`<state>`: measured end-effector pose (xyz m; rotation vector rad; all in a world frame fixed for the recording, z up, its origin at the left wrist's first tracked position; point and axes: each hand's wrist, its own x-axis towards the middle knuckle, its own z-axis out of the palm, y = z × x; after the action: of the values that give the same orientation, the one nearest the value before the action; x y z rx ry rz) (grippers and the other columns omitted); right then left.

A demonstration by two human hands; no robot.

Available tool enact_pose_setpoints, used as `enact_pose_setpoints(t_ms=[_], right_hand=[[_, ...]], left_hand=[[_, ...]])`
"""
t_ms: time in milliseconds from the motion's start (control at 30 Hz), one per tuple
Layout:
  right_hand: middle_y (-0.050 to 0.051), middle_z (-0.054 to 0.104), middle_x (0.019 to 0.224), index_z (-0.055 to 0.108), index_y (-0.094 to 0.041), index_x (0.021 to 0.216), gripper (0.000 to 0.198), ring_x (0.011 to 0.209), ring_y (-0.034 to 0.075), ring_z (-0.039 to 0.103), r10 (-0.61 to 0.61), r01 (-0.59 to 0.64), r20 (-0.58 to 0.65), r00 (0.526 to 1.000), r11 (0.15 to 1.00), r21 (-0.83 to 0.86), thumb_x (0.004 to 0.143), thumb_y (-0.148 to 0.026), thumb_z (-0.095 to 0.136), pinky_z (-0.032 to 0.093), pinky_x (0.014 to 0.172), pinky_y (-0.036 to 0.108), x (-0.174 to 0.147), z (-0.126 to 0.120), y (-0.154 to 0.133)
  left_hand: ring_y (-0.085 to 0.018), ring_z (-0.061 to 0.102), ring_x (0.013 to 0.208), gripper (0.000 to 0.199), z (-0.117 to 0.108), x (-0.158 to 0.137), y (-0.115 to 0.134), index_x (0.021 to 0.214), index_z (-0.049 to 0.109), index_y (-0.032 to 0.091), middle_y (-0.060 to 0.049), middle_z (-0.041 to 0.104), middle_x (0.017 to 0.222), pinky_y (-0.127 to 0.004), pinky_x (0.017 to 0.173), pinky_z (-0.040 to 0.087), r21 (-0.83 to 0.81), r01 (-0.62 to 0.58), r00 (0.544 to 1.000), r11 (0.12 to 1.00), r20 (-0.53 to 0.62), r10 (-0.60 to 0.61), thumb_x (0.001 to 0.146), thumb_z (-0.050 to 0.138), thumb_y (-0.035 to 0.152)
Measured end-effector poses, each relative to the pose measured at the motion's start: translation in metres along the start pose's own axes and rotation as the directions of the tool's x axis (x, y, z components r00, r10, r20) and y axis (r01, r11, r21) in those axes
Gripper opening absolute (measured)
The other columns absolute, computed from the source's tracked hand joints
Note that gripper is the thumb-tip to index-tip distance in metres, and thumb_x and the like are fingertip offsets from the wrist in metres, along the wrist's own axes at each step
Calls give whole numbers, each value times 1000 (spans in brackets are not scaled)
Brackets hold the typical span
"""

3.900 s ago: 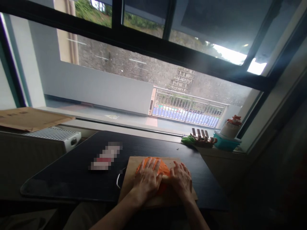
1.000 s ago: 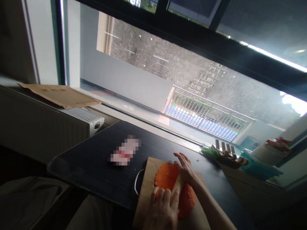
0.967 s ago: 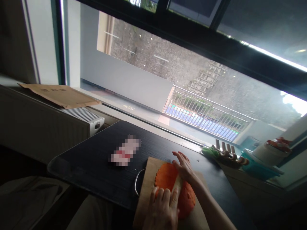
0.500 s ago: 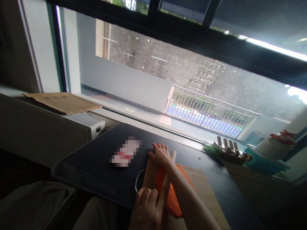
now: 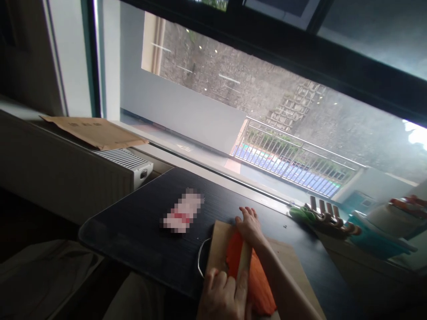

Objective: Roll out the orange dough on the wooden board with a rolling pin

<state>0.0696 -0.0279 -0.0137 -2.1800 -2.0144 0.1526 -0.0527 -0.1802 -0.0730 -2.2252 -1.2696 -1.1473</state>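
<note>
A wooden rolling pin [image 5: 246, 258] lies across a flattened orange sheet of dough or clay [image 5: 260, 284], on a light brown board [image 5: 218, 240]. My right hand [image 5: 248, 226] rests over the pin's far end, palm down with its fingers stretched out beyond it. At the near end, my left hand [image 5: 222, 291] has its fingers curled and one digit laid along the pin. The hand hides that end. Orange material shows on both sides of the pin, partly covered by my right forearm.
The board sits on a dark table [image 5: 140, 226]. A blurred pink-and-white item [image 5: 183, 213] lies to the left, near a thin pale loop [image 5: 200, 258]. A brown envelope [image 5: 96, 132] tops a white unit. On the right stand a teal container [image 5: 373, 238] and a green item [image 5: 302, 214].
Both hands and the rolling pin have moved to the right over the orange sheet. More of the board's left part now shows. The whole view has shifted slightly.
</note>
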Motion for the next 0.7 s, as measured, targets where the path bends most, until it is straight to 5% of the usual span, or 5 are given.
enact_pose_setpoints(t_ms=[267,500,700], right_hand=[[9,40,144,46,-15,136,50,138,25,23,-92,91,17,996,994,60,89,-29,32,18,112,42,13,4,-20],[9,31,150,41,-12,139,53,137,19,26,-141,136,16,990,972,190,89,-25,31,22,111,33,9,5,19],[7,25,152,31,-15,145,56,142,21,11,-181,161,90,979,968,191,94,-40,28,13,114,39,8,1,-7]], left_hand=[[-19,52,67,37,-6,2,7,119,57,24,0,61,66,-39,76,37,-89,47,997,995,62,-42,85,45,28],[-18,48,55,11,36,14,50,82,63,25,1,50,48,-40,78,40,16,159,955,987,-255,-150,82,52,24],[-18,44,54,32,40,4,45,92,63,26,1,48,47,-40,75,39,-41,97,926,994,-362,-105,90,35,42]])
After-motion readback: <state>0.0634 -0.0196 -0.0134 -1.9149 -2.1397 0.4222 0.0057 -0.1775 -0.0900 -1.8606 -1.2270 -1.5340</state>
